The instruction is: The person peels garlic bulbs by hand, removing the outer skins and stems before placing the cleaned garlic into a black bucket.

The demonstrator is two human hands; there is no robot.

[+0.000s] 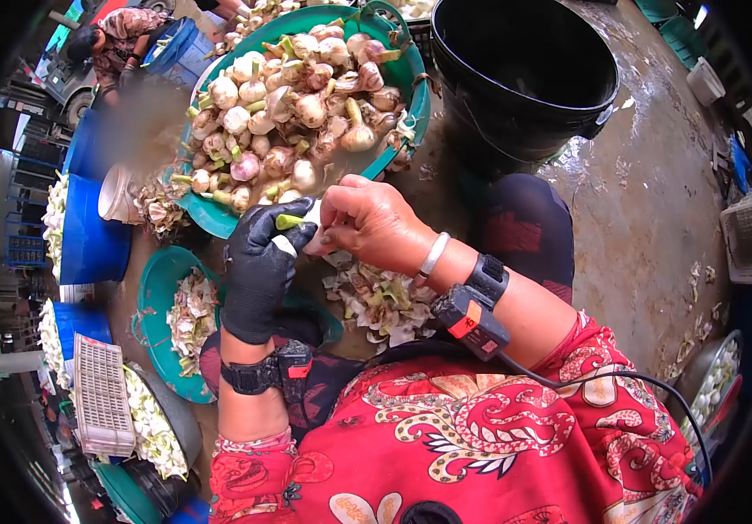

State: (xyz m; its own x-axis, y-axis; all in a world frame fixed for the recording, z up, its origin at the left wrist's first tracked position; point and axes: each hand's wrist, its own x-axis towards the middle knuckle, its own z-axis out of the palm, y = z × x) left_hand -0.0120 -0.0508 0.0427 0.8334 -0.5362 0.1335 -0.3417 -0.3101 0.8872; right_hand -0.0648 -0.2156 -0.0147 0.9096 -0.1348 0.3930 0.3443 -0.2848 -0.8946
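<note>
My left hand [262, 262], in a black glove, is closed around a garlic bulb [313, 212] whose green stem [287, 222] sticks out between the fingers. Bare and with a metal bangle at the wrist, my right hand [367, 223] pinches the bulb's pale skin from the other side, its fingertips touching the bulb. Most of the bulb is hidden by the fingers. Just beyond both hands, a green basin [419, 96] holds many unpeeled garlic bulbs [310, 110]. Below the hands lies a heap of garlic skins [380, 301].
A large black bucket [516, 109] stands at the upper right, beside the green basin. At the left are a green tub [155, 301] with skins, blue tubs [100, 231] and a white crate [103, 397]. Another person [118, 44] is at the upper left. The floor [638, 188] looks wet.
</note>
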